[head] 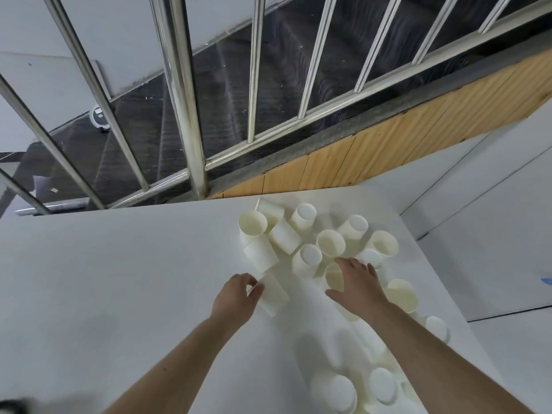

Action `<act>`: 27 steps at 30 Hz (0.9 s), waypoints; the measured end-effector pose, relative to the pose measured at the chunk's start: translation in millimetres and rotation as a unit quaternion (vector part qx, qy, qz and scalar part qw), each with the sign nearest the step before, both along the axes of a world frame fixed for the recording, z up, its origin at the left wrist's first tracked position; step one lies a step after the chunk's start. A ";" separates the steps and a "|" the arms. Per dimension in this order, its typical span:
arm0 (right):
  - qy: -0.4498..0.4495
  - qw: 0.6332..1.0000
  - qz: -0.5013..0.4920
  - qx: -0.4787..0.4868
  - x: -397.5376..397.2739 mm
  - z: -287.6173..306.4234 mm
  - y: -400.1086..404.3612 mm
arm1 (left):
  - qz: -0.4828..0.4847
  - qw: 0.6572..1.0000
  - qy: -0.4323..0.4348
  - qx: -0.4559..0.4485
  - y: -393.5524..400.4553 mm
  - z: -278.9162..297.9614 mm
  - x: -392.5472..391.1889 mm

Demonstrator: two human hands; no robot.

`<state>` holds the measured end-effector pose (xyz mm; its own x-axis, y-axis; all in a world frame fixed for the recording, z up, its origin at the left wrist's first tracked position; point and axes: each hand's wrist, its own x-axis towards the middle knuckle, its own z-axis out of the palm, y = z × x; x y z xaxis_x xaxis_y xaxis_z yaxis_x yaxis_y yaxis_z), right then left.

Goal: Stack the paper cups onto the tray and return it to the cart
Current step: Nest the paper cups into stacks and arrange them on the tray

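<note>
Closest in, around 5 o'clock, a blurry bunch of paper cups [343, 394] sits on the white bench [119, 279], some upside down. A bit further out the left hand [237, 295] has its fingers curled round a tipped-over cup [273, 294], gripping it at the end. The right hand [357, 280] is spread flat, fingers relaxed, over an upright cup [333, 276] at about 1 o'clock from the left one. Beyond both, more cups [330, 242] are scattered, upright, flipped and lying down. Past the bench edge there's a metal railing [185, 94] and dark stairs [227, 85]
</note>
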<state>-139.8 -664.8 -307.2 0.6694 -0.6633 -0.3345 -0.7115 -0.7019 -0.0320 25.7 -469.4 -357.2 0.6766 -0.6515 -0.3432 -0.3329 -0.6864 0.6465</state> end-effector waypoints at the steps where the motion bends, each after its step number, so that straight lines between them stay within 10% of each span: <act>1: -0.003 1.000 0.004 0.000 1.1 -0.2 0.4 | -0.001 1.000 0.005 -0.006 -1.0 -0.3 -0.1; 27: -0.075 0.991 0.067 0.089 1.2 -4.3 56.4 | -0.170 0.964 -0.199 -0.048 19.3 17.6 -21.0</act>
